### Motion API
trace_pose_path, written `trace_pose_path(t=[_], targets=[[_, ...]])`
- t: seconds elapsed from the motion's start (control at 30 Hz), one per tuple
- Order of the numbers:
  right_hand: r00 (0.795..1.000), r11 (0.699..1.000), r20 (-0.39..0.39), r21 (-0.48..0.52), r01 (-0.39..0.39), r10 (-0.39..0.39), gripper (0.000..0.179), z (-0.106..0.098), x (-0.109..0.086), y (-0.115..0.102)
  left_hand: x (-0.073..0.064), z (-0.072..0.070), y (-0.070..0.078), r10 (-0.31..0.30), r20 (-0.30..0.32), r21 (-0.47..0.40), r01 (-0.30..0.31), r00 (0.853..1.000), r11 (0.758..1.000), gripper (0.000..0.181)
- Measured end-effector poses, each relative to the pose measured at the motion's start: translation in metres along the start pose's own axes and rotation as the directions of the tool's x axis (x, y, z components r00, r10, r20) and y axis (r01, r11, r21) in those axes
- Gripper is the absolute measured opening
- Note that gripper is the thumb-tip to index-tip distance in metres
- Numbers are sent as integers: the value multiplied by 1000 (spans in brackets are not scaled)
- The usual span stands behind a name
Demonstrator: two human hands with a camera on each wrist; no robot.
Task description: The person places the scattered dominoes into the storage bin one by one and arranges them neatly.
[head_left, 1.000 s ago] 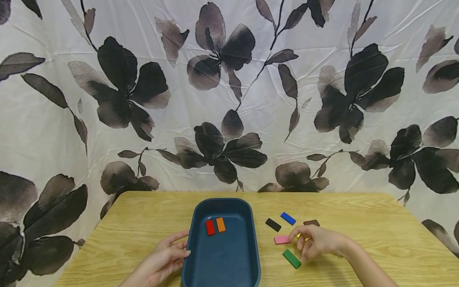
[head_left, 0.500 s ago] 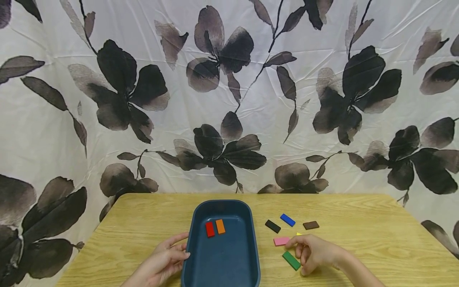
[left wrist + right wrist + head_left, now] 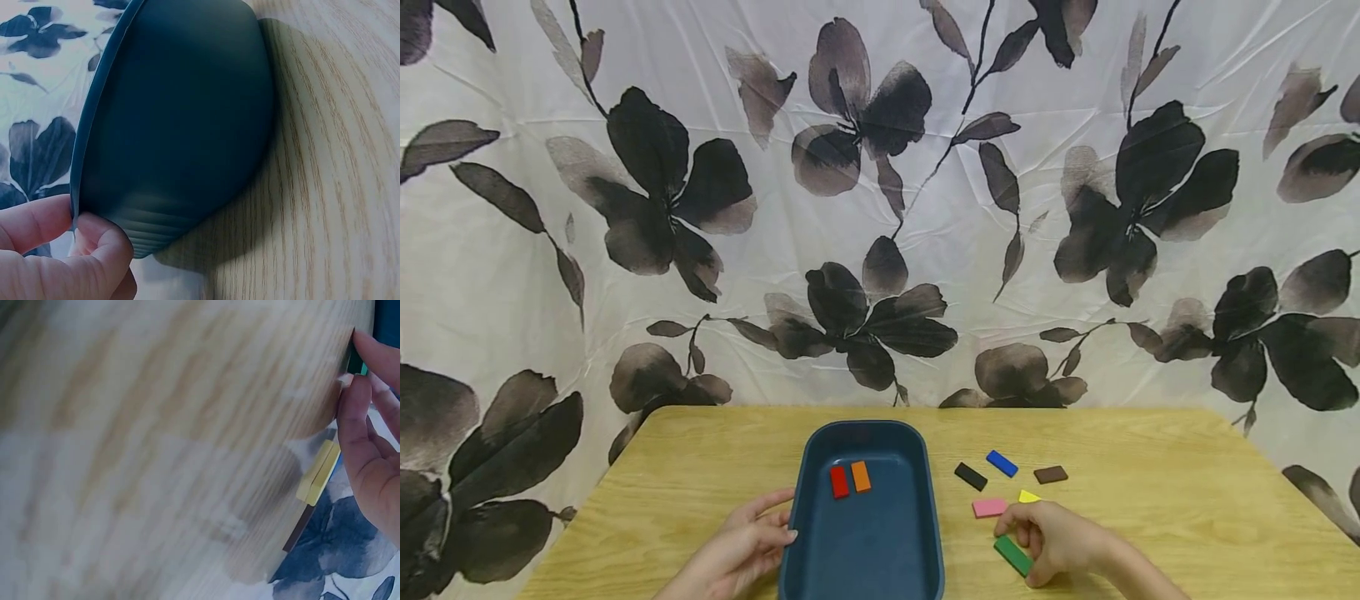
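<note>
My left hand (image 3: 735, 546) pinches the left rim of a dark blue tray (image 3: 936, 533), thumb and fingers on either side of the edge in the left wrist view. Inside the tray, toward its far end, lie a red block (image 3: 839, 482) and an orange block (image 3: 861, 476). To the right of the tray, my right hand (image 3: 1063, 546) pinches a green block (image 3: 1012, 556) between thumb and fingertips, low over the table. Just beyond the fingers are a pink block (image 3: 989, 507) and a yellow block (image 3: 1028, 496), the yellow one partly hidden by the hand.
Farther back on the wooden table (image 3: 1150, 467) lie a black block (image 3: 971, 476), a blue block (image 3: 1002, 463) and a brown block (image 3: 1050, 474). A white cloth (image 3: 760, 208) with dark flowers hangs behind the table's far edge.
My right hand has come nearer and down from beside the pink block to the green one and taken hold of it, shifting it slightly. The left hand stays on the rim.
</note>
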State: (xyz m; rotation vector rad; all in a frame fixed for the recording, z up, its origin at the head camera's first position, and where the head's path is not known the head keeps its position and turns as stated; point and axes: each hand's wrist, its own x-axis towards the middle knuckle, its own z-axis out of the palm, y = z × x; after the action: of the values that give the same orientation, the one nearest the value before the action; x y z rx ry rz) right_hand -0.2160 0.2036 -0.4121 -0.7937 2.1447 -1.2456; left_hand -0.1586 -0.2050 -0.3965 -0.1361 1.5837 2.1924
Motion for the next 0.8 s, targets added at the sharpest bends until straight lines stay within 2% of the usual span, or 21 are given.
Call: trace_pose_path(t=[0.1,0.33,0.63,0.8], targets=[[1000,1000,-2,2,6,-6,44,1,-1,0,-1,-1,0,6,-3,9,-6,1000,1000,70],[999,999,-7,26,-37,38,43,-2,-2,-5,-2,0,1,0,-6,2,0,1000,1000,70],[998,988,-25,146,-45,49,46,-5,-1,-8,-2,0,2,-5,-1,1,5,1000,1000,70],[998,992,-52,124,-36,43,46,-8,1,-14,-1,-1,0,-3,1,-6,3,1000,1000,70]])
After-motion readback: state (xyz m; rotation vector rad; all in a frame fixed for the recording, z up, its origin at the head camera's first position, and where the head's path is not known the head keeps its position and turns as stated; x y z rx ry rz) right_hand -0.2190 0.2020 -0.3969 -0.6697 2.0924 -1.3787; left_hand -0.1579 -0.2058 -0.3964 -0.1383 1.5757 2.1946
